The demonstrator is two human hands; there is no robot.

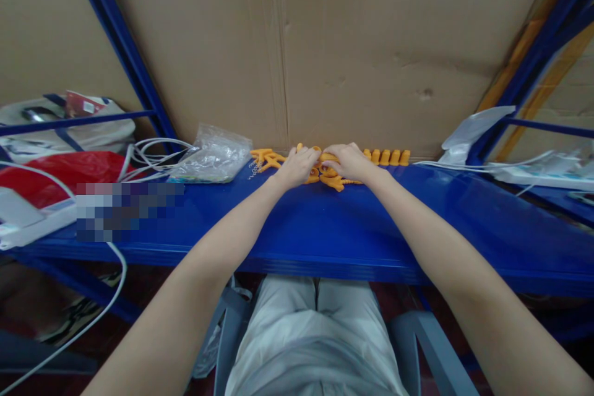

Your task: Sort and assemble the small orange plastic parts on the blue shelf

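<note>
At twelve o'clock, nearly together at orange parts [331,183]: left hand [299,167], fingers curled, grip impossible to make out; right hand [350,162], thumb and fingers closed about orange piece [329,157]. Fingertips partly hidden. Toward nine: clear plastic bag [211,158], contents unclear; farther, cloth bag [104,131], cut off, red packet [83,104] at top.

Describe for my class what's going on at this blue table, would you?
A seated person reaches across the blue table, left hand and right hand close together at a cluster of orange pieces. The fingers hide much of it, so the exact grip is unclear. A row of orange pieces stands right of the hands; a clear plastic bag lies to the left.
</note>
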